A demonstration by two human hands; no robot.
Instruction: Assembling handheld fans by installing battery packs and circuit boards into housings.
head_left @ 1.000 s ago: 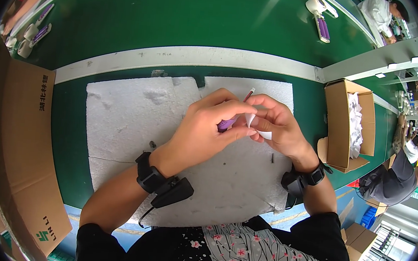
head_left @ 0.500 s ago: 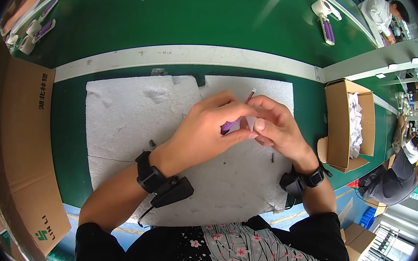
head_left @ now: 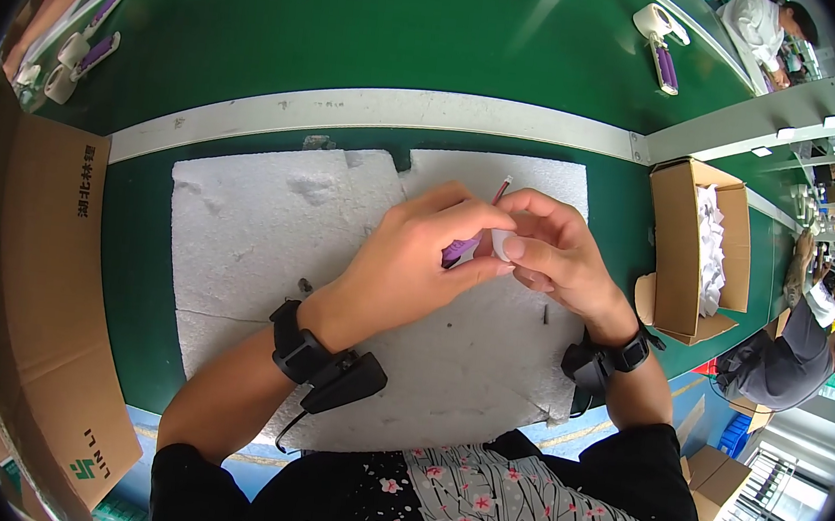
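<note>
My left hand (head_left: 417,247) is closed around a purple battery pack (head_left: 458,251), mostly hidden by the fingers. A thin dark-red wire lead (head_left: 501,190) with a pale plug at its tip sticks up between both hands. My right hand (head_left: 556,259) pinches a small white paper slip (head_left: 502,244) between thumb and fingers, right against the purple pack. The fingertips of both hands nearly meet there. Both hands are above a worn white foam sheet (head_left: 279,237).
To the right stands an open cardboard box (head_left: 675,250) filled with white slips (head_left: 710,249). A large carton (head_left: 41,305) fills the left side. Beyond a pale metal rail (head_left: 382,106), white devices with purple cells (head_left: 665,68) lie on a green belt (head_left: 360,24). Other people work at the right.
The white slip has turned from a pointed shape to a rounder, curled one between my right fingers. Beyond the rail, the white devices have shifted slightly rightward.
</note>
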